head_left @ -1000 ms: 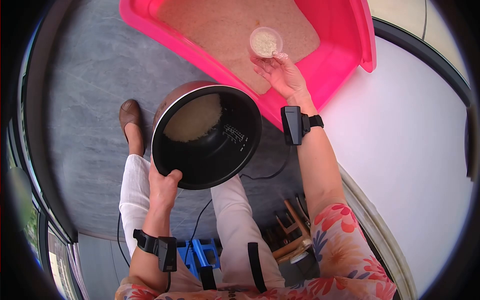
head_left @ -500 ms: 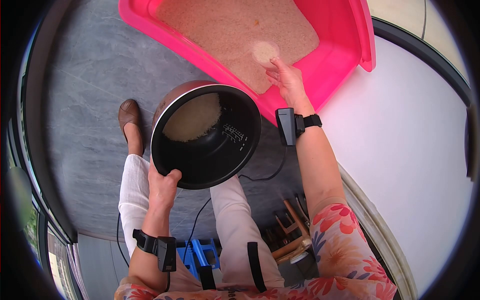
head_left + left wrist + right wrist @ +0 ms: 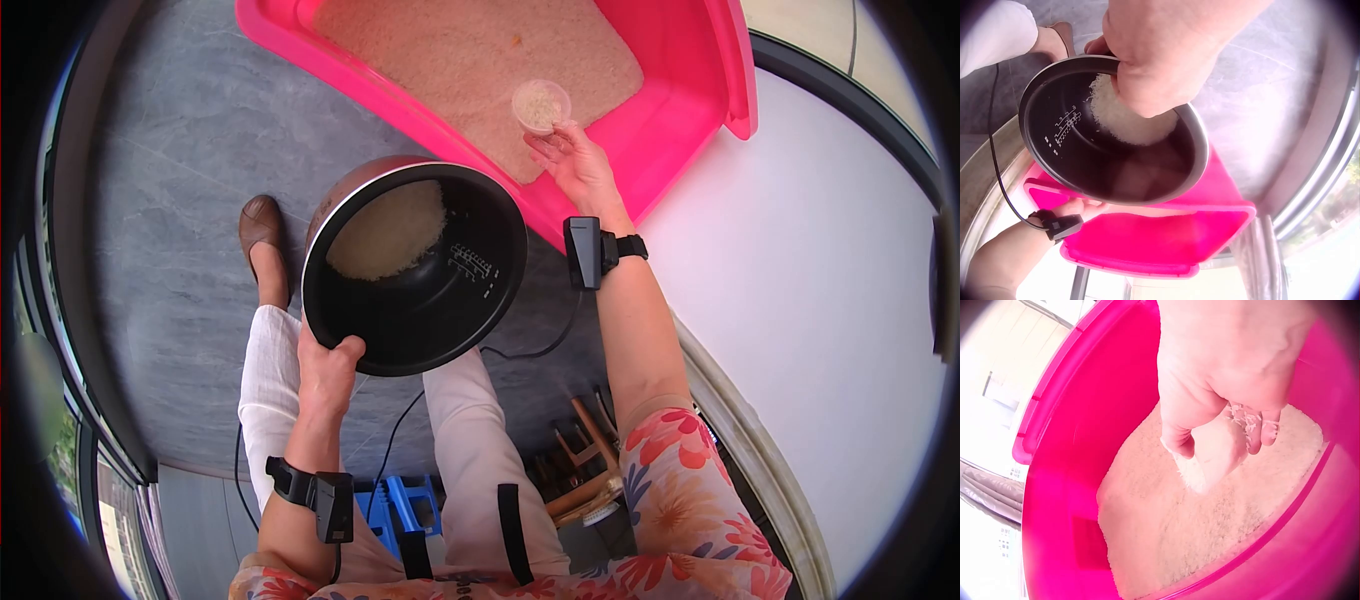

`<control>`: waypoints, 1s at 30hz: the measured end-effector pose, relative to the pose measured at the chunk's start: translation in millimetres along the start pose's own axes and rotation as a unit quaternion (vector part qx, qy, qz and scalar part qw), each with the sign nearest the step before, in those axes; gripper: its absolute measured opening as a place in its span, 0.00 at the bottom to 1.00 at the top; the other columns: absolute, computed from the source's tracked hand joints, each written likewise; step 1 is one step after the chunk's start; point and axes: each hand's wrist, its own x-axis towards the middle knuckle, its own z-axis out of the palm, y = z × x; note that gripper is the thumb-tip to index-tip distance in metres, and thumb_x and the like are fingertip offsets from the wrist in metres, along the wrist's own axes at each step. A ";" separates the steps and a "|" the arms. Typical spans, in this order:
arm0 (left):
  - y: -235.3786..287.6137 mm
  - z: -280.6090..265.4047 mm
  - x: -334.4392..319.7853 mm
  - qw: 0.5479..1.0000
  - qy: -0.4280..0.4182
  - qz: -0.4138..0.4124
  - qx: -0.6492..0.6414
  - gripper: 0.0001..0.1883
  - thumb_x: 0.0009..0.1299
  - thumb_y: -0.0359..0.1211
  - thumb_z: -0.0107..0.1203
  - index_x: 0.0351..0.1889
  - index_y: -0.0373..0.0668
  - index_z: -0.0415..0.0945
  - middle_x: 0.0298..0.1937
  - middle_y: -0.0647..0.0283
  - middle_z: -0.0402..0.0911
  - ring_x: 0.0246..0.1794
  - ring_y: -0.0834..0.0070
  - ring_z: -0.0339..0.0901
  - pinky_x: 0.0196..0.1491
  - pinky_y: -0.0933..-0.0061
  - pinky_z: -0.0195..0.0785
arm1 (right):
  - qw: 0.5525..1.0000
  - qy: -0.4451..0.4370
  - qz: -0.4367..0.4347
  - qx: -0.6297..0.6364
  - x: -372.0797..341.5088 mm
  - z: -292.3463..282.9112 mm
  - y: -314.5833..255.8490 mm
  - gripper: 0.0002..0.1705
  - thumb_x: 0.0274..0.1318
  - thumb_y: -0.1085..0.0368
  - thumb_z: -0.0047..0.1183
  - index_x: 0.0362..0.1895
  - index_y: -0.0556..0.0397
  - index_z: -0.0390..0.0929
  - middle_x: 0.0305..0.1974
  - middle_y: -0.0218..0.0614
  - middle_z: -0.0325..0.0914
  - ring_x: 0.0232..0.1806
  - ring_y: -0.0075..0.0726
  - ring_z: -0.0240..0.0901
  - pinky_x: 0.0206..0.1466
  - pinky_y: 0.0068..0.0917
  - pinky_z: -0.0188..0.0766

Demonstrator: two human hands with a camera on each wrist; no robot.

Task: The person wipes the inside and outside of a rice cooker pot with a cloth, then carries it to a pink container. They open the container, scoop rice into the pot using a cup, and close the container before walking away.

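My left hand (image 3: 327, 380) grips the near left rim of a rice cooker's inner pot (image 3: 430, 325), thumb over the edge. The pot is tilted, its black inside facing up, with white measuring marks on the wall and a heap of white rice (image 3: 390, 235) at the far left. In my right hand (image 3: 580, 175) is a small clear measuring cup (image 3: 541, 106) of rice, pinched at its rim above the rice (image 3: 430, 60) in a pink bin (image 3: 690, 100). Loose grains stick to the right fingers (image 3: 1252, 434) in the right wrist view.
The pink bin stands beyond the pot, its near wall close to the pot's far rim. A white surface (image 3: 800, 270) lies at the right. Below are a grey floor (image 3: 180, 330), a blue plastic object (image 3: 405, 505) and a black cable (image 3: 545, 350).
The right hand and the filled cup have come slightly nearer to me and a little to the right, the cup's tilt shifting on the way. The left hand and pot stay nearly still.
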 end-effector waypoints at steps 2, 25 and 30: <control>0.6 0.3 -0.5 1.000 0.003 -0.004 0.006 0.30 0.46 0.20 0.45 0.53 0.32 0.65 0.44 0.59 0.74 0.46 0.71 0.71 0.52 0.77 0.60 | 0.998 -0.042 0.007 0.041 -6.3 -1.0 -3.9 0.26 0.50 0.64 0.55 0.53 0.59 0.66 0.50 0.45 0.71 0.54 0.46 0.67 0.55 0.37 0.63; 0.8 -0.3 -0.9 1.000 -0.009 -0.015 0.004 0.34 0.47 0.19 0.45 0.59 0.34 0.61 0.48 0.59 0.72 0.48 0.73 0.69 0.53 0.79 0.59 | 0.971 -0.234 0.004 0.055 -64.0 23.1 -33.0 0.35 0.47 0.64 0.57 0.59 0.61 0.60 0.56 0.47 0.66 0.58 0.46 0.64 0.63 0.39 0.60; 5.7 -0.9 -1.7 0.999 -0.018 -0.019 0.020 0.43 0.48 0.18 0.45 0.67 0.38 0.49 0.50 0.58 0.72 0.48 0.73 0.69 0.52 0.79 0.61 | 0.961 -0.249 -0.025 -0.119 -124.2 35.4 -39.3 0.34 0.48 0.64 0.57 0.59 0.62 0.60 0.53 0.41 0.70 0.56 0.33 0.66 0.61 0.32 0.61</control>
